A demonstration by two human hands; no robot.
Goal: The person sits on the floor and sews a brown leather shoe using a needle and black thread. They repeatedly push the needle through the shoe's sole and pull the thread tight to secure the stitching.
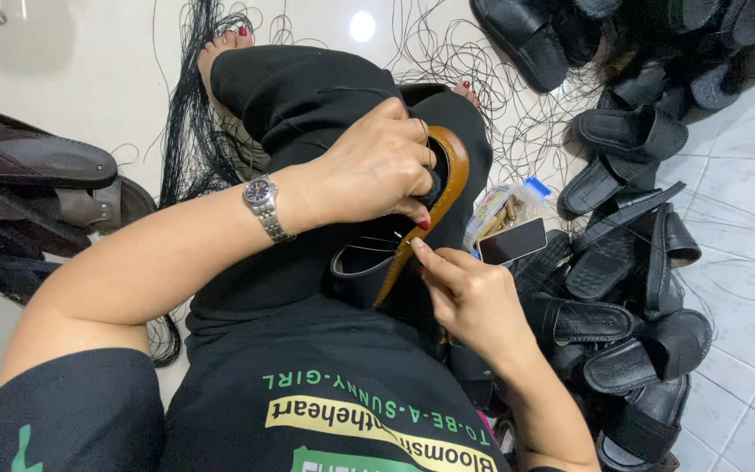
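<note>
You're mid-stitching: your left hand (377,162) is closed around the sandal (425,210) on your lap, and your right hand (469,293), just below the sandal, pinches at its brown edge. Next calls for pulling thread (369,247) taut; a needle isn't visible.

Black sandals (631,288) piled right, phone (512,241), perhaps brown sandals (41,175) left

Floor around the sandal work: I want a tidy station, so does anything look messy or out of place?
Yes. Loose black thread lies in tangled loops across the pale floor. Black sandals sit heaped unpaired on the right. A phone rests against that pile. The left hand and right hand hold a tan-edged sandal.
</note>
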